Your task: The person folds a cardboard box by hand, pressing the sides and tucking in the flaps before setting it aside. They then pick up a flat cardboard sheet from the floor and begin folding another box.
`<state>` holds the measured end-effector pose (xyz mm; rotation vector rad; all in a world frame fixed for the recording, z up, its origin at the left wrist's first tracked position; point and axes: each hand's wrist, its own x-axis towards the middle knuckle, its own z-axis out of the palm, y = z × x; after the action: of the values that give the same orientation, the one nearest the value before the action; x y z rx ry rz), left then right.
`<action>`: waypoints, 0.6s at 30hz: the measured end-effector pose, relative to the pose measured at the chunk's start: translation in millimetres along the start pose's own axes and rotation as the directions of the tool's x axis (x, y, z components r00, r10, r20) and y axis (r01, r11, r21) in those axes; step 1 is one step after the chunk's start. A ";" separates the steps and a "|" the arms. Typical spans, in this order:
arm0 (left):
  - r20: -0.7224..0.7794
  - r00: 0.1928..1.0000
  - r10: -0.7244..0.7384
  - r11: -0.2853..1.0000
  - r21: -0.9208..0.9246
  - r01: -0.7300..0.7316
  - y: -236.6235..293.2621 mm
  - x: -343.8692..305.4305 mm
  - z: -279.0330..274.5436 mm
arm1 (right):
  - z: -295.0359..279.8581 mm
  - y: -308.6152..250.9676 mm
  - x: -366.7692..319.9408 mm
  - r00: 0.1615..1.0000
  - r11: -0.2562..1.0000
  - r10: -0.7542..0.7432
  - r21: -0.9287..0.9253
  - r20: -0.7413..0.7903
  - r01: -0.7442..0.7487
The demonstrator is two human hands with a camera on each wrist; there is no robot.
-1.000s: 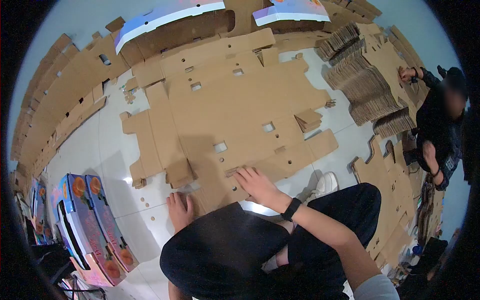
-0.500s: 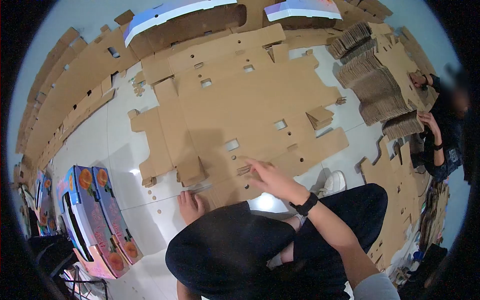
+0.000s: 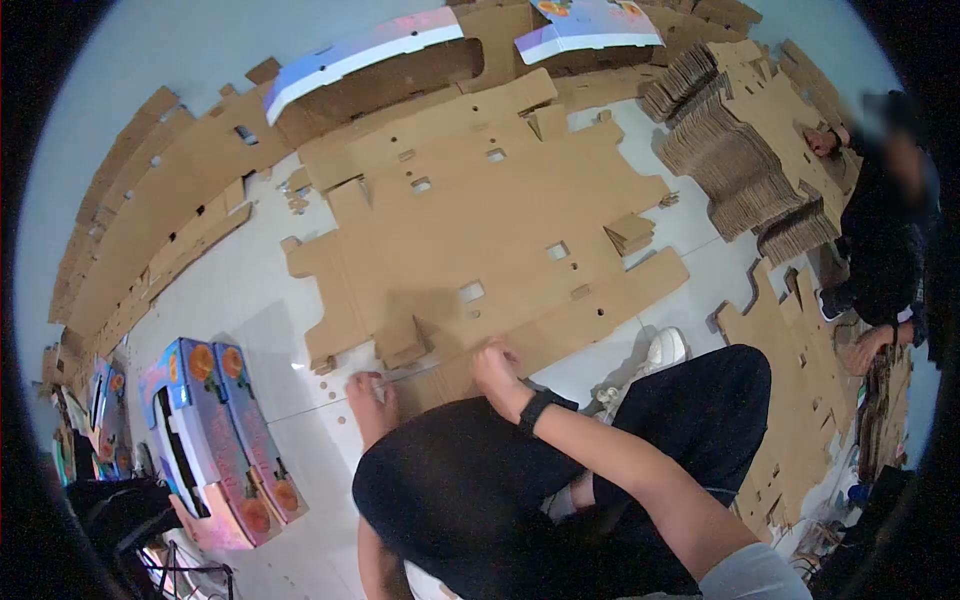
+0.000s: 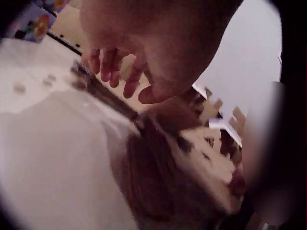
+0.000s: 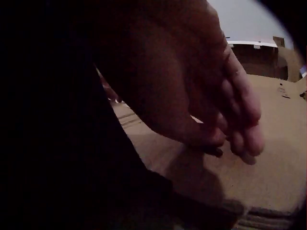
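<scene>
The near edge of the large flat brown cardboard sheet (image 3: pixel 500 210) runs up to the seated person's dark-trousered knees (image 3: pixel 460 460), leaving little room there. Its notched left edge borders a broad stretch of white tiled floor (image 3: pixel 265 345); a narrower strip of that floor lies along its right edge.

The left hand (image 3: pixel 372 402) is at the sheet's near left corner, fingers loosely bent and apart, gripping nothing visible; whether the fingertips touch the cardboard cannot be told. The right hand (image 3: pixel 497 370) is over the sheet's near part, fingers bent toward the thumb, close above the cardboard. Whether it pinches a small piece there is too dark to tell.

A white shoe (image 3: pixel 667 347) is just beyond the sheet's near right edge. Left of the sheet, across the floor, stand blue and purple printed boxes (image 3: pixel 225 440) with orange flowers. Right of it rises a tall stack of brown corrugated cardboard (image 3: pixel 728 165), with another person in dark clothes (image 3: pixel 885 235) behind. Past the sheet's far edge are white-edged blue and pink printed panels (image 3: pixel 370 55).
</scene>
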<state>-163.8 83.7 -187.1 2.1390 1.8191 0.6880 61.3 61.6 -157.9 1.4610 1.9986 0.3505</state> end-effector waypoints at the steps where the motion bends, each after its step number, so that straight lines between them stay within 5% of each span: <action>1: -0.029 1.000 0.007 0.999 0.036 -0.006 -6.3 5.7 -28.4 | -6.5 -5.1 4.0 0.994 1.000 -0.016 -0.002 0.104 0.016; 3: -0.168 0.985 -0.030 0.989 0.139 0.054 -24.3 11.2 -94.8 | 11.7 -24.2 22.8 0.991 0.996 0.068 0.053 0.113 -0.074; 4: -0.254 0.967 0.017 0.950 0.307 0.064 -25.9 10.6 -138.6 | 30.4 -30.2 25.6 0.990 0.959 0.113 0.251 0.088 -0.132; 7: -0.549 0.836 -0.007 0.862 0.420 0.283 -101.1 -11.0 -239.0 | 62.5 -17.2 -9.4 0.970 0.745 0.235 0.652 -0.060 -0.141; 8: -0.578 0.805 -0.130 0.801 0.417 0.429 -116.7 -26.1 -264.9 | 58.5 -1.8 -28.8 0.962 0.644 0.257 0.759 -0.094 -0.098; 9: -0.581 0.808 -0.097 0.647 0.580 0.495 -158.8 -48.9 -273.2 | 47.1 16.8 -53.3 0.951 0.531 0.282 0.846 -0.124 -0.047; 10: -0.357 0.783 -0.509 0.766 0.227 0.601 -164.0 -63.4 -291.3 | 42.6 28.8 -73.2 0.949 0.530 0.287 0.847 -0.131 -0.043; 11: -0.268 0.598 -0.755 0.631 -0.050 0.774 -175.0 -78.3 -286.9 | 38.9 39.0 -91.0 0.966 0.472 0.216 0.881 -0.139 0.021; 14: -0.353 0.657 -0.666 0.715 -0.052 0.697 -197.7 -98.2 -274.2 | 29.2 37.7 -107.9 0.970 0.411 0.112 0.899 -0.216 0.153; 16: -0.355 0.595 -0.721 0.692 -0.421 0.587 -197.6 -102.0 -263.9 | 6.0 42.2 -119.0 0.964 0.414 0.085 0.889 -0.252 0.196; 17: -0.376 0.618 -0.691 0.717 -0.464 0.520 -172.0 -102.1 -259.2 | -5.1 45.0 -123.9 0.962 0.416 0.094 0.889 -0.255 0.194; 18: -0.400 0.604 -0.689 0.722 -0.312 0.617 -142.6 -96.3 -262.5 | -13.1 45.8 -128.0 0.937 0.387 0.141 0.889 -0.319 0.244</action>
<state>-428.5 -12.5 -48.6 1.0645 2.4963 1.1738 111.7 -38.9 -80.3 2.0566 2.7162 -0.7970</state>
